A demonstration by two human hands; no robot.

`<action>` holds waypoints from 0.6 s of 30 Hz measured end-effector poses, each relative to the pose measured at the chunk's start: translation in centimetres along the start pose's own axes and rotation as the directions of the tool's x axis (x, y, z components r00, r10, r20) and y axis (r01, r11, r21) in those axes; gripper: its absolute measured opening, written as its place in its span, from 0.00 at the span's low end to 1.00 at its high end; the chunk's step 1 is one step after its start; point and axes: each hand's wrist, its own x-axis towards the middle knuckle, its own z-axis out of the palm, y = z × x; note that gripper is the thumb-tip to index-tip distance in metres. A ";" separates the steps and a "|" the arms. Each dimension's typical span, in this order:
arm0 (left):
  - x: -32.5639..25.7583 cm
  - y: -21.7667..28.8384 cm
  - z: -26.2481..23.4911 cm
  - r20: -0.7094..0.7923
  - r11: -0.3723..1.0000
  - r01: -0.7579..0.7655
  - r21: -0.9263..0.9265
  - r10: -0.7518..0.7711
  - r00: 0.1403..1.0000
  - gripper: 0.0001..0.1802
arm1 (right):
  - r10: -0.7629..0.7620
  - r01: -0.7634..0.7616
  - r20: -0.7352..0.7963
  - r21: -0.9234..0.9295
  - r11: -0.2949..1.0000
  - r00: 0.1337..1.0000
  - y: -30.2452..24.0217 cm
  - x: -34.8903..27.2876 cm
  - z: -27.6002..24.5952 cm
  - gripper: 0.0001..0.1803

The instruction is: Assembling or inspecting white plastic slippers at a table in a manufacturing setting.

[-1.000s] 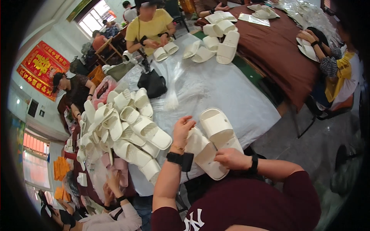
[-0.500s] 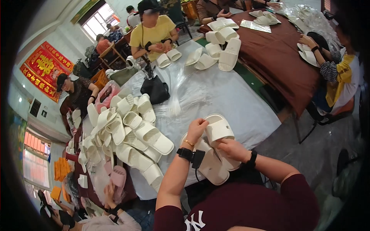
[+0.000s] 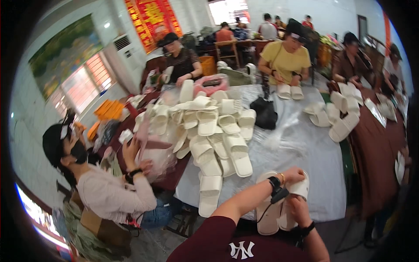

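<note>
At the table's near edge lies a pair of cream slide slippers with their soles toward me. My left hand, fingers pinched, is at the far edge of the right slipper's broad strap. My right hand has its fingers closed at the strap's near edge, over the footbed. Beside it lies the left slipper, its strap partly hidden behind my left forearm and wristband. The fingertips are too small to tell whether they hold anything besides the strap.
A heap of cream slippers covers the left of the plastic-covered table. Beyond it are a black bag and a pink bag. More slippers lie at the right. Co-workers sit around, one close on my left.
My view has swung left, so the table and heap appear farther right and the left co-worker shows more fully. Both my hands stay at the right slipper's strap.
</note>
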 end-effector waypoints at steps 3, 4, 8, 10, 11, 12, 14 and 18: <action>0.2 -0.5 0.6 -0.140 0.997 0.013 -0.071 -0.023 0.990 0.18 | -0.009 0.011 0.027 -0.059 0.998 1.000 -0.3 0.5 -0.2 0.09; 0.1 -0.7 0.7 -0.189 0.996 0.025 -0.090 -0.041 0.981 0.17 | 0.000 -0.001 -0.009 -0.034 0.999 1.000 -1.1 0.6 -0.4 0.09; -0.4 -0.7 0.0 -0.410 0.997 -0.061 -0.038 0.041 0.911 0.15 | -0.114 0.137 -0.256 0.075 0.988 0.960 -1.8 0.9 -0.4 0.09; -1.2 0.1 -0.4 -0.480 0.988 -0.150 -0.047 0.110 0.870 0.14 | 0.130 -0.090 -0.230 0.177 0.980 0.964 -0.7 0.3 -1.7 0.09; -1.5 0.3 -0.4 -0.477 0.988 -0.150 -0.048 0.109 0.872 0.14 | 0.144 -0.108 -0.278 0.139 0.984 0.950 -0.3 0.8 -2.4 0.11; -1.8 0.5 -0.5 -0.468 0.981 -0.175 -0.088 0.114 0.876 0.14 | 0.157 -0.130 -0.328 0.101 0.986 0.932 -0.1 1.5 -3.1 0.12; -2.7 0.8 -0.3 -0.455 0.961 -0.230 -0.156 0.137 0.880 0.14 | 0.193 -0.120 -0.417 0.196 0.973 0.888 0.7 3.5 -3.1 0.14; -4.2 -0.1 -0.1 -0.453 0.961 -0.206 -0.186 0.102 0.886 0.14 | 0.184 -0.061 -0.365 0.324 0.944 0.912 4.3 7.4 -1.3 0.18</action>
